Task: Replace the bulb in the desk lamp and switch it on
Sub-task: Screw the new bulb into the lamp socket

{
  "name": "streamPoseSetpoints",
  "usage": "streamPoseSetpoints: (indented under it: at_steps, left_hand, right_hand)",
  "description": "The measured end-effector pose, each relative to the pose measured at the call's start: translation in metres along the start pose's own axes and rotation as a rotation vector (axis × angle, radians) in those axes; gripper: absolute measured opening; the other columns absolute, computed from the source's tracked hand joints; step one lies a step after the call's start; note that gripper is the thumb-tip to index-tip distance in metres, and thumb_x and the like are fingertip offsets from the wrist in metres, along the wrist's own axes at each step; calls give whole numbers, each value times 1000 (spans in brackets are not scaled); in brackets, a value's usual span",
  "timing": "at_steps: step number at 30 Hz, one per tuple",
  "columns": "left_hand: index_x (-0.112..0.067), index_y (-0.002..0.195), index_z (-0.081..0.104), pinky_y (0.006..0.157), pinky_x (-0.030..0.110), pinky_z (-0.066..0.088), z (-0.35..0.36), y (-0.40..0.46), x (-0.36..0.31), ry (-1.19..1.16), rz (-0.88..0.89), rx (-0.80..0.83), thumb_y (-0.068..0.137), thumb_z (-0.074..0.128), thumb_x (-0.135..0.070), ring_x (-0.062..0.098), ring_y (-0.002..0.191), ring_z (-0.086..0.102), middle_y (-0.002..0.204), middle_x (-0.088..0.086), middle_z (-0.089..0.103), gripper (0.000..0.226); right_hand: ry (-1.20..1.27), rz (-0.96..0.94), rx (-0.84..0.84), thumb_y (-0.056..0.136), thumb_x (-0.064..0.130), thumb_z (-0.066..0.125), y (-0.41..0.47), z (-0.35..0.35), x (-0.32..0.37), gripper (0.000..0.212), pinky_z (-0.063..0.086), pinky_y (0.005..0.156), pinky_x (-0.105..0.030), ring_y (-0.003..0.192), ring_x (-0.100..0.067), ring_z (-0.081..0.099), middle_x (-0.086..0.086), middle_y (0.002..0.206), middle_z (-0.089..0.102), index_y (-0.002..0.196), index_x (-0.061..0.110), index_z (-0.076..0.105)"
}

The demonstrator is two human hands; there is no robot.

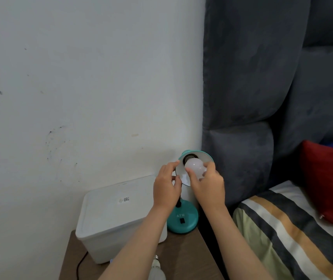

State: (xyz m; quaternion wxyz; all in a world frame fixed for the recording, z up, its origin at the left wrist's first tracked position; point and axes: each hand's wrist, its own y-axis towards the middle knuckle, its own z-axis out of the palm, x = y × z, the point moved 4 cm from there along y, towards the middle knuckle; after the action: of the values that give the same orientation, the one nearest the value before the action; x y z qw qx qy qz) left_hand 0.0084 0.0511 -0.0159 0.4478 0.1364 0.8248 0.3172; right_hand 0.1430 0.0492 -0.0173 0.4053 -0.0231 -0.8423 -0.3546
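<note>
Nearest, one spare bulb [157,272] lies at six o'clock, perhaps unlit; a second frosted bulb [194,167] sits in the teal lamp [184,219], right hand [209,183] fingers pinching it, left hand [166,185] fingers holding the shade [202,156].

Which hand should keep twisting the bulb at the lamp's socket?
The right hand: its fingers already curl round the bulb. The left hand holds the shade rim, steadying it.

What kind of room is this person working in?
Most likely a bedroom. A padded grey headboard stands against the wall, a bed with a striped cover and a red pillow lies beside it, and a teal desk lamp sits on a small bedside table.
</note>
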Motion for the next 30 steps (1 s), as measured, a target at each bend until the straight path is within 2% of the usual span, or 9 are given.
streamPoseSetpoints:
  at_steps: [4,6,9,14,19,22,26,28,30]
  left_hand:
    - [-22,119,55,72,4,43,0,0,0,-4,-3,5,83,56,2,7,84,58,102,-9,53,43]
    - [-22,119,55,72,4,44,-1,0,0,-7,-7,2,83,56,2,8,85,58,102,-9,53,43]
    - [-22,119,55,71,7,46,-1,1,1,0,-3,-4,82,56,2,5,83,57,103,-10,53,43]
    - [-25,118,55,69,8,46,2,0,3,-5,-10,-1,82,56,1,10,78,60,102,-11,53,44]
    - [-24,119,55,70,10,47,1,1,3,-5,-6,-3,83,56,1,11,79,61,103,-11,53,44]
    - [-24,119,54,71,11,49,1,1,4,0,4,-2,82,56,2,11,80,61,103,-11,53,45]
    - [-24,119,54,71,18,52,3,0,3,0,3,-2,83,56,0,9,79,61,105,-8,55,43]
    - [-24,119,54,71,18,52,3,1,3,-1,4,-5,83,56,0,6,80,59,105,-8,55,43]
    - [-23,119,55,70,13,49,2,1,4,4,-2,-11,83,57,0,4,79,58,104,-9,54,43]
  right_hand:
    - [38,-54,10,86,36,63,-3,1,5,39,54,57,-34,74,-29,64,-12,109,50,116,13,54]
    - [86,-120,36,87,28,64,-6,1,5,34,56,62,-32,78,-26,63,-10,115,47,119,20,55]
    - [128,-129,33,83,19,68,-7,0,1,42,53,65,-26,75,-20,62,-11,111,50,122,17,55]
    - [34,-5,-9,82,41,67,0,2,-6,48,44,54,-26,68,-27,64,-16,96,62,108,4,52]
    - [79,-137,25,83,24,67,-11,7,-1,44,58,63,-34,82,-28,63,-15,127,43,124,16,53]
    - [124,-138,27,80,18,70,-12,6,-5,48,56,65,-29,80,-24,64,-14,115,52,125,14,53]
    - [54,16,-7,80,39,70,-3,4,-7,50,45,59,-25,75,-30,65,-17,94,65,110,3,54]
    - [58,16,-29,81,41,68,-3,4,-3,51,49,57,-28,74,-29,65,-15,100,60,111,4,53]
    - [100,-62,-28,83,34,67,-7,4,0,49,53,60,-27,72,-21,64,-13,118,49,123,11,51]
